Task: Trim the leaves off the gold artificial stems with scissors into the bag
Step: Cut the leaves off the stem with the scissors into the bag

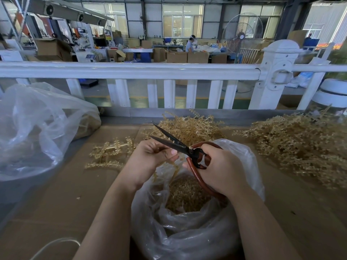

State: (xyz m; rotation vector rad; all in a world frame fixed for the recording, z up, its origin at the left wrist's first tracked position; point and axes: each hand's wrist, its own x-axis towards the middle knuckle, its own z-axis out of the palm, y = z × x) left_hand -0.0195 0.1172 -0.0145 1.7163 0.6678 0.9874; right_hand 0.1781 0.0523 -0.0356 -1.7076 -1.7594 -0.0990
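Observation:
My right hand (220,169) grips the red-brown handles of black-bladed scissors (174,145), whose blades stand apart and point up and left. My left hand (150,158) pinches a thin gold stem (173,167) just below the blades, and the stem dangles toward the bag. Under both hands, a clear plastic bag (187,226) stands with its mouth wide, and cut gold leaves (185,194) fill its bottom. Gold stems lie in piles behind the scissors (189,128), to the right (296,147), and loosely at the left (112,152).
Brown cardboard (62,194) covers the work surface. A large crumpled clear bag (37,128) holding gold material sits at the left. A white railing (131,72) runs across behind the table. A white cord (54,244) lies at the near left edge.

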